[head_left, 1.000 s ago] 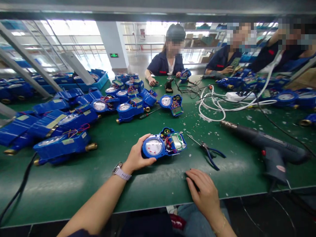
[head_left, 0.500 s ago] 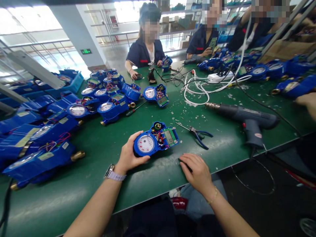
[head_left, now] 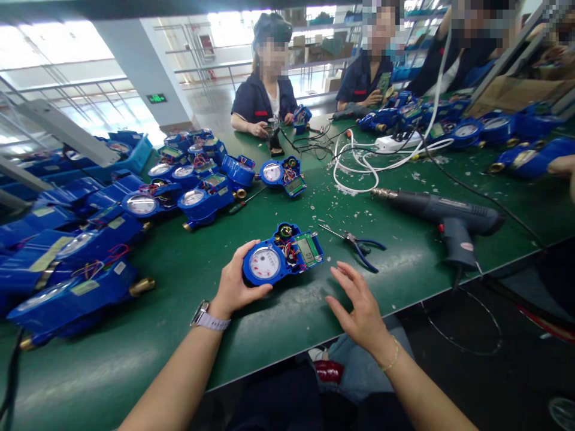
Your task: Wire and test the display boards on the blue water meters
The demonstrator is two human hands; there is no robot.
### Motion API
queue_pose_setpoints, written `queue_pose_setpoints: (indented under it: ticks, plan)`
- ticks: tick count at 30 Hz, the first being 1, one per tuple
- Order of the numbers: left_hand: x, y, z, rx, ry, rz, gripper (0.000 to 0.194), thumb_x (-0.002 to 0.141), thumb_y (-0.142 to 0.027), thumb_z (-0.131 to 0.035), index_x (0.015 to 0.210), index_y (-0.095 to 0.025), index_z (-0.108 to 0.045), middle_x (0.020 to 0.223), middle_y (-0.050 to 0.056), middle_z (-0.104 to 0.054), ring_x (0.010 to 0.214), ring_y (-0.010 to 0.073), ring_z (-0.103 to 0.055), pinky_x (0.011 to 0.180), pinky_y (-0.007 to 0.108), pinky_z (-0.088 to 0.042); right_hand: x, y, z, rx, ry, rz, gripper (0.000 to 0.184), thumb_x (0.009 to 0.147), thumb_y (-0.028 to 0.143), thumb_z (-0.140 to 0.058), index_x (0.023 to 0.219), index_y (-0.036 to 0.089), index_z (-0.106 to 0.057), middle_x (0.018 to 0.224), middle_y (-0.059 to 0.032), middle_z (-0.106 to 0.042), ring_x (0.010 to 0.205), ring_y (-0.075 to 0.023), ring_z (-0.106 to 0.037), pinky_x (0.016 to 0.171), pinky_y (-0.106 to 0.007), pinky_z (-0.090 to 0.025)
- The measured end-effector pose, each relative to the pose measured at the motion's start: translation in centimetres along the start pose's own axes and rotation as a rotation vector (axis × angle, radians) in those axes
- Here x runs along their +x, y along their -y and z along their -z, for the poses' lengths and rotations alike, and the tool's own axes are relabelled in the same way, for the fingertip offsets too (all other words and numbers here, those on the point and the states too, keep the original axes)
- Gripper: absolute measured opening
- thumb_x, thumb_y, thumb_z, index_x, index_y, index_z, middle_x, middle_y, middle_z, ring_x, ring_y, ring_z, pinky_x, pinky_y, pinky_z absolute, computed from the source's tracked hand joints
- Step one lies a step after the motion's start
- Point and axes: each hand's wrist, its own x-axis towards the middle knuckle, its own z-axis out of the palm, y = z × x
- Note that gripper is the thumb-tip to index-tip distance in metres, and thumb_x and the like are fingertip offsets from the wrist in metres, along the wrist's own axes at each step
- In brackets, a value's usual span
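A blue water meter (head_left: 281, 258) with a round white dial, coloured wires and a small green display lies on the green table (head_left: 188, 269). My left hand (head_left: 237, 281) grips its dial end; a watch sits on that wrist. My right hand (head_left: 357, 305) hovers just above the table near the front edge, fingers spread, holding nothing. Blue-handled pliers (head_left: 359, 244) lie to the right of the meter, a little beyond my right hand.
Several blue meters (head_left: 90, 263) crowd the left side and the middle back. A dark heat gun (head_left: 444, 216) lies at the right, with white cables (head_left: 372, 161) and bits of debris behind it. Three people sit across the table. Another person's hand (head_left: 563, 167) shows at the right edge.
My right hand has lifted off the table and spread its fingers. The view has swung to the right over the second. My left hand keeps its hold on the meter.
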Motion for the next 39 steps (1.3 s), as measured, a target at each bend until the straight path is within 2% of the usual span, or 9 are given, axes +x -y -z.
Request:
queue_pose_setpoints:
  ticks: [2, 5, 11, 19, 25, 30, 33, 36, 39]
  plan:
    - [0.0, 0.0, 0.0, -0.001, 0.008, -0.002, 0.091, 0.069, -0.058, -0.074, 0.142, -0.02, -0.035, 0.139, 0.017, -0.054, 0.124, 0.0344, -0.058, 0.104, 0.05, -0.048, 0.9, 0.4, 0.1, -0.027, -0.008, 0.066, 0.05, 0.093, 0.025, -0.056, 0.142, 0.024, -0.044, 0.142, -0.0159, -0.043, 0.127, -0.0298, -0.049, 0.099, -0.05, -0.049]
    - [0.0, -0.1, 0.0, 0.007, 0.014, -0.012, 0.091, 0.069, -0.058, -0.074, 0.142, -0.02, -0.035, 0.139, 0.017, -0.054, 0.124, 0.0343, -0.057, 0.104, 0.05, -0.048, 2.5, 0.8, 0.0, -0.083, -0.007, 0.136, 0.038, 0.093, 0.023, -0.057, 0.131, 0.022, -0.053, 0.142, -0.0161, -0.044, 0.129, -0.0319, -0.046, 0.1, -0.054, -0.046]
    - [0.1, -0.4, 0.1, 0.027, 0.025, -0.016, 0.089, 0.07, -0.057, -0.075, 0.142, -0.021, -0.035, 0.139, 0.016, -0.054, 0.124, 0.0335, -0.058, 0.104, 0.048, -0.049, 4.6, 1.2, -0.5, -0.05, -0.016, 0.119, 0.02, 0.093, 0.023, -0.056, 0.112, 0.018, -0.055, 0.136, -0.0166, -0.05, 0.127, -0.0303, -0.047, 0.101, -0.052, -0.045]
    - [0.1, -0.6, 0.2, 0.051, 0.027, -0.047, 0.09, 0.07, -0.057, -0.074, 0.142, -0.02, -0.035, 0.139, 0.016, -0.054, 0.125, 0.0336, -0.057, 0.104, 0.047, -0.049, 5.2, 1.5, -1.2, -0.056, -0.026, 0.07, 0.007, 0.094, 0.021, -0.054, 0.1, 0.02, -0.055, 0.133, -0.0147, -0.052, 0.124, -0.0292, -0.05, 0.099, -0.05, -0.046]
    - [0.1, -0.8, 0.2, 0.051, 0.028, -0.101, 0.092, 0.069, -0.056, -0.076, 0.142, -0.019, -0.035, 0.138, 0.016, -0.054, 0.126, 0.0335, -0.056, 0.106, 0.048, -0.048, 5.1, 2.0, -1.3, -0.002, -0.025, 0.106, 0.009, 0.094, 0.018, -0.053, 0.1, 0.02, -0.059, 0.133, -0.0128, -0.052, 0.126, -0.0276, -0.048, 0.101, -0.048, -0.045]
    - [0.1, -1.0, 0.3, 0.056, 0.038, -0.117, 0.092, 0.069, -0.056, -0.076, 0.142, -0.019, -0.035, 0.137, 0.017, -0.054, 0.127, 0.0335, -0.056, 0.106, 0.049, -0.048, 4.9, 1.4, -1.2, -0.008, -0.014, 0.093, 0.003, 0.093, 0.022, -0.055, 0.096, 0.02, -0.056, 0.136, -0.0142, -0.05, 0.127, -0.0298, -0.048, 0.1, -0.052, -0.044]
    - [0.1, -1.0, 0.3, 0.054, 0.041, -0.111, 0.093, 0.068, -0.057, -0.076, 0.142, -0.02, -0.035, 0.138, 0.017, -0.054, 0.127, 0.0336, -0.056, 0.107, 0.049, -0.048, 4.5, 0.5, -1.5, 0.066, -0.025, 0.02, 0.016, 0.09, 0.025, -0.06, 0.102, 0.02, -0.051, 0.137, -0.0173, -0.049, 0.127, -0.0308, -0.049, 0.1, -0.055, -0.045]
    - [0.1, -1.0, 0.3, 0.048, 0.049, -0.111, 0.094, 0.068, -0.057, -0.077, 0.143, -0.021, -0.034, 0.138, 0.017, -0.054, 0.128, 0.0341, -0.055, 0.107, 0.05, -0.047, 4.4, -0.4, -1.8, 0.193, -0.026, -0.055, 0.045, 0.087, 0.027, -0.066, 0.125, 0.019, -0.044, 0.139, -0.0182, -0.047, 0.13, -0.03, -0.048, 0.106, -0.055, -0.043]
    - [0.1, -1.0, 0.3, 0.039, 0.052, -0.135, 0.094, 0.067, -0.056, -0.078, 0.142, -0.021, -0.034, 0.138, 0.018, -0.054, 0.128, 0.0342, -0.055, 0.107, 0.051, -0.047, 5.0, -1.2, -1.9, 0.258, 0.084, -0.072, 0.084, 0.086, 0.03, -0.068, 0.152, 0.022, -0.018, 0.15, -0.0186, -0.038, 0.135, -0.0292, -0.044, 0.112, -0.053, -0.039]
